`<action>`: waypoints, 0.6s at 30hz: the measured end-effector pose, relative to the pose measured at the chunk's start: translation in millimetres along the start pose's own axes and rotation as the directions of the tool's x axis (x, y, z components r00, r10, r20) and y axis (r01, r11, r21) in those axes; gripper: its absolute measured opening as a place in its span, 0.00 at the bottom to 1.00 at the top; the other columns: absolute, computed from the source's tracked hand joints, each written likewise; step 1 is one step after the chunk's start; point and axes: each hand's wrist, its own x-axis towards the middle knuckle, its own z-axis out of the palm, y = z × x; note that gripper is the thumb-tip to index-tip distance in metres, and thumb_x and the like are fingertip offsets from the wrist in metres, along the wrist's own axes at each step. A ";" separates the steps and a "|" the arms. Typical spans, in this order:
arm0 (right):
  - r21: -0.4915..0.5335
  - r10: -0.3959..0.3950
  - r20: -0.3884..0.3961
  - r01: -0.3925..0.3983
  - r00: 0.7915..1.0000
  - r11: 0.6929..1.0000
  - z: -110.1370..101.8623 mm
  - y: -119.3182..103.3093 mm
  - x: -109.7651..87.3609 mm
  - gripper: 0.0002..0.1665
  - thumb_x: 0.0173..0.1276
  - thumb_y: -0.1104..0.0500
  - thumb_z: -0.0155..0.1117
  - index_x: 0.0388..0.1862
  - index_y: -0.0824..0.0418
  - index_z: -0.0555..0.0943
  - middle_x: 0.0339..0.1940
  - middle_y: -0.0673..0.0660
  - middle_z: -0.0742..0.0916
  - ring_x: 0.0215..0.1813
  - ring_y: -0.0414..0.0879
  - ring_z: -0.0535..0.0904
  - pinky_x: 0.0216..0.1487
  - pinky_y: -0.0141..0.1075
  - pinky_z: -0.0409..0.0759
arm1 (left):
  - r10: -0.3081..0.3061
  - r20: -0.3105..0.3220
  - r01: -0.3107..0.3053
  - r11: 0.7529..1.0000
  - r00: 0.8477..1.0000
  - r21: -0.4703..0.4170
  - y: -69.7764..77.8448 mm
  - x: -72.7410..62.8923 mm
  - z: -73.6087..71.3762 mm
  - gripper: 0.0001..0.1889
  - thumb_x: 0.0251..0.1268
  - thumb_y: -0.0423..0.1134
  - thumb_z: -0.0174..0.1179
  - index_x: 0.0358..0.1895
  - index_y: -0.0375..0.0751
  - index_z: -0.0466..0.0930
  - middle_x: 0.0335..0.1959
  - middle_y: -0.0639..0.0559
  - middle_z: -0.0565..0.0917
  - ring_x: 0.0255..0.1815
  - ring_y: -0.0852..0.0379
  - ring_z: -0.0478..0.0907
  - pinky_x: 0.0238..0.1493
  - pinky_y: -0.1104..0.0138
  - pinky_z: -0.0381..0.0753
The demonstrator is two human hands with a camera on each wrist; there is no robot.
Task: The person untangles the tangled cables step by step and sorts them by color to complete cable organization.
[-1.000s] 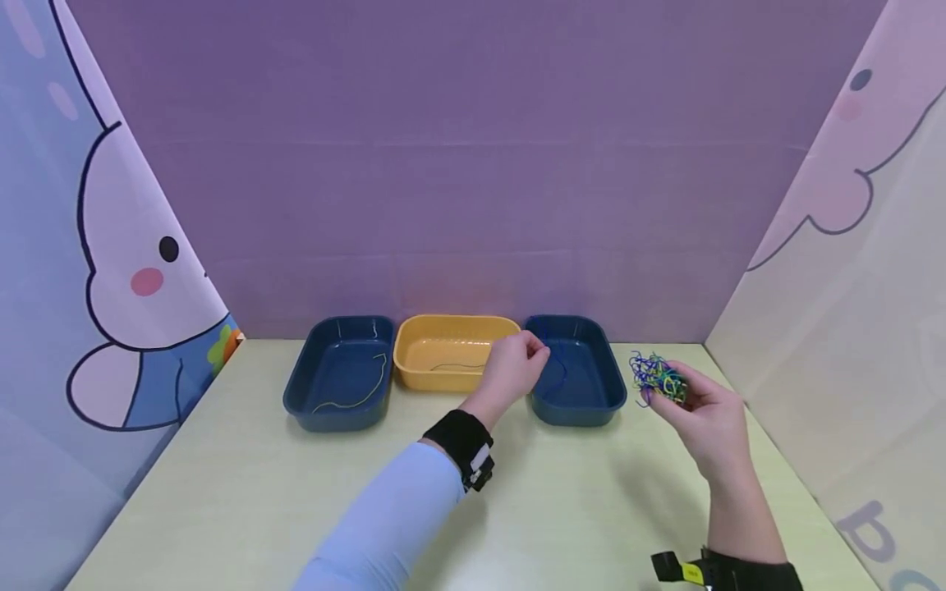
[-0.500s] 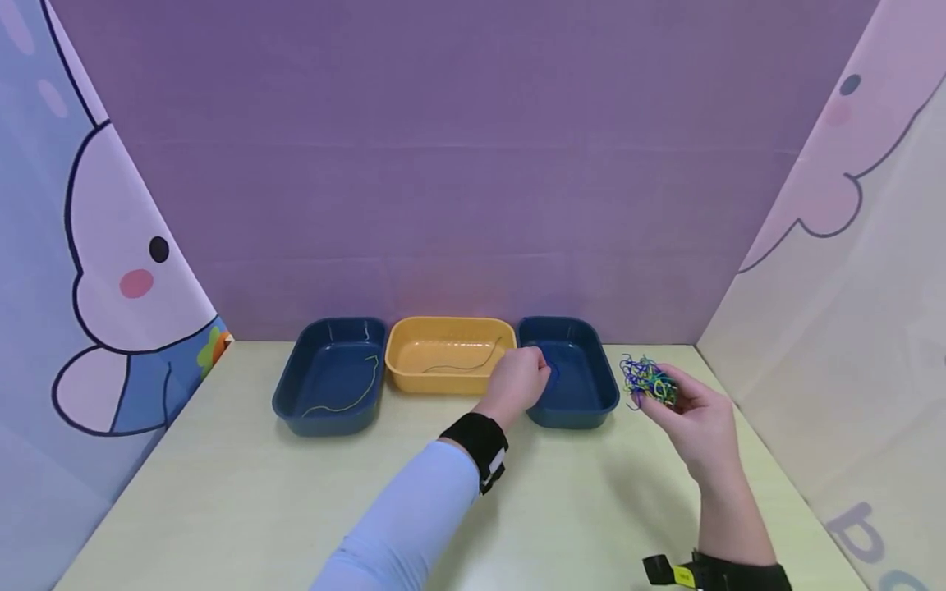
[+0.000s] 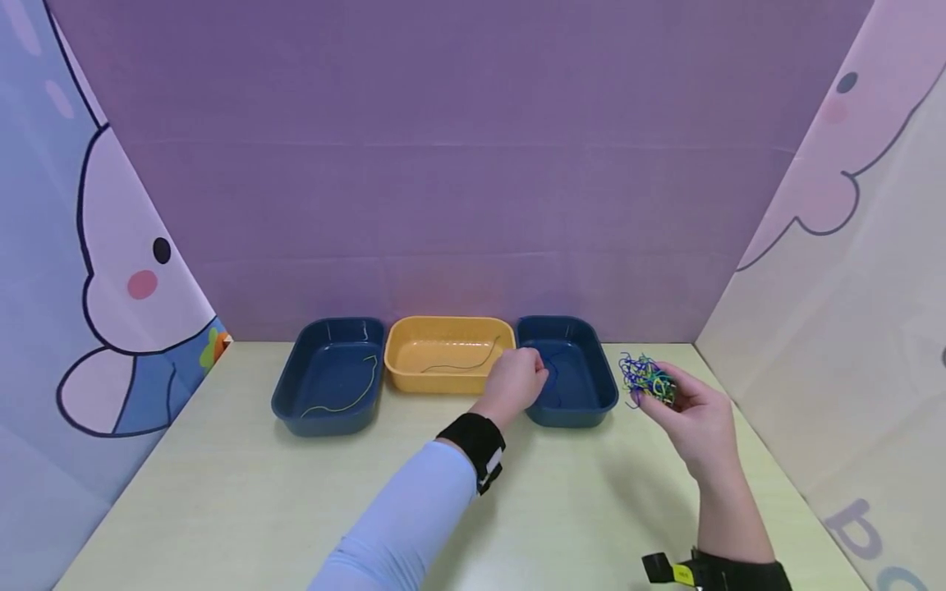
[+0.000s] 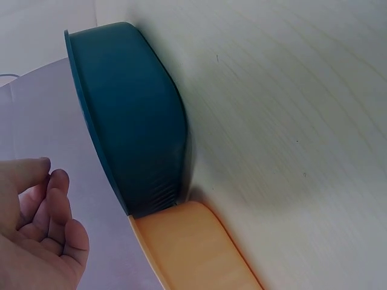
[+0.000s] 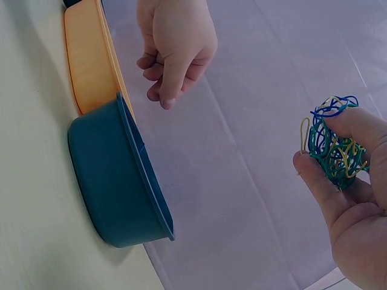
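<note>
Wires [image 3: 645,380] are hanging above the table [image 3: 576,492] near its far right corner, the right grip [image 3: 700,423] pinching them; the left grip [image 3: 516,380] is hovering curled, nothing showing in it. Likely light and springy, they are inviting a loose-end pinch.

The yellow tray [image 3: 443,382] looks like smooth moulded plastic, glossy inside with bright highlights; the left blue tray [image 3: 325,423] and right blue tray [image 3: 575,418] look like the same plastic, shiny within, more satin on their outer walls. The tangle of strands [image 5: 335,145] appears to be smooth, plastic-coated wire or cord with a slight sheen; its core cannot be told. The tabletop [image 3: 562,501] is smooth, with pale wood grain and a low sheen, real wood or laminate. Behind, the purple backdrop [image 3: 473,189] reads as matt, creased sheeting, cloth or paper. The sleeve [image 3: 402,517] is soft, finely wrinkled cloth; the black wrist strap [image 3: 469,443] is matt and fabric-like.
</note>
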 end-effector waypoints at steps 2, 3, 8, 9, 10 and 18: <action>-0.011 -0.001 0.001 0.001 1.000 1.000 0.0 0.3 -0.4 0.27 0.57 0.64 0.74 0.57 0.63 0.80 0.41 0.39 0.86 0.38 0.33 0.83 0.38 0.27 0.83 | 0.010 -0.011 -0.011 1.000 1.000 -0.015 -0.9 -0.9 -0.7 0.08 0.67 0.45 0.60 0.31 0.48 0.79 0.25 0.59 0.80 0.29 0.61 0.77 0.34 0.69 0.77; -0.014 -0.002 0.002 0.002 1.000 1.000 0.0 0.5 -0.5 0.27 0.57 0.64 0.74 0.58 0.63 0.80 0.42 0.39 0.86 0.39 0.33 0.83 0.38 0.27 0.83 | 0.015 -0.017 -0.016 0.999 1.000 -0.032 -1.4 -1.5 -1.5 0.08 0.67 0.44 0.60 0.31 0.48 0.79 0.25 0.59 0.79 0.29 0.61 0.76 0.34 0.70 0.77; -0.023 0.002 0.005 -0.002 1.000 1.000 2.2 1.3 -0.7 0.28 0.57 0.63 0.74 0.58 0.62 0.80 0.42 0.39 0.86 0.39 0.33 0.83 0.38 0.26 0.83 | 0.030 -0.050 -0.038 0.986 0.998 -0.162 -7.5 -9.8 -11.0 0.07 0.65 0.46 0.62 0.35 0.47 0.79 0.26 0.58 0.79 0.29 0.61 0.75 0.33 0.71 0.75; -0.022 0.001 0.006 -0.001 1.000 1.000 2.7 1.4 -0.8 0.28 0.57 0.63 0.74 0.58 0.62 0.80 0.41 0.39 0.86 0.38 0.33 0.83 0.38 0.26 0.83 | 0.030 -0.053 -0.040 0.980 0.998 -0.197 -9.3 -12.3 -14.3 0.08 0.65 0.47 0.62 0.37 0.47 0.79 0.28 0.58 0.79 0.30 0.61 0.75 0.34 0.71 0.76; -0.021 0.000 0.007 0.000 1.000 1.000 3.1 1.4 -0.9 0.28 0.57 0.63 0.74 0.58 0.62 0.80 0.41 0.39 0.86 0.38 0.33 0.83 0.37 0.26 0.83 | 0.030 -0.057 -0.042 0.973 0.998 -0.226 -11.3 -15.1 -18.1 0.09 0.65 0.48 0.63 0.40 0.47 0.79 0.30 0.57 0.80 0.32 0.60 0.75 0.35 0.70 0.76; -0.013 -0.027 0.026 0.027 0.999 1.000 7.4 0.3 -1.9 0.27 0.57 0.64 0.74 0.57 0.63 0.80 0.42 0.40 0.86 0.38 0.34 0.83 0.36 0.28 0.84 | 0.034 -0.082 -0.060 0.934 0.996 -0.351 -36.0 -38.3 -59.6 0.28 0.60 0.58 0.63 0.61 0.51 0.74 0.59 0.56 0.79 0.56 0.55 0.77 0.54 0.59 0.79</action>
